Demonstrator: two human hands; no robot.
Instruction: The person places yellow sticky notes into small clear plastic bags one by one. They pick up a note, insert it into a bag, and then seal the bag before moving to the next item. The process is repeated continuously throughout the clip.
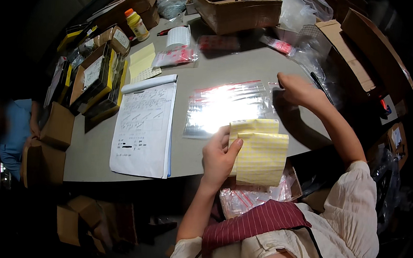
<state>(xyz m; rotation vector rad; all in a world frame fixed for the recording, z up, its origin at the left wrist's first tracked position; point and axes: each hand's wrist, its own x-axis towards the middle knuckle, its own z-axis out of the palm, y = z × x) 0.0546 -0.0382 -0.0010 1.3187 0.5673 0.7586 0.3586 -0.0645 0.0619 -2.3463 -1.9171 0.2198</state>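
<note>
My left hand (217,157) grips folded yellow label sheets (261,160) with the thumb across their front, above the table's near edge. Under and beyond them lies a flat stack of clear zip bags (205,112) with red strips along the top, shining in the light. To the right of the stack my right hand (296,89) is held above the table, its fingers curled together. Whatever may be pinched in those fingers is hidden or too small to name. In front of my body, a box of clear bags with red strips (242,197) sits below the sheets.
A pad of handwritten paper (143,125) lies left of the bags. Behind it are a yellow sheet (142,62), a white label roll (178,36) and a yellow bottle (137,25). Cardboard boxes (237,15) line the far side. Another person (17,131) is at the left.
</note>
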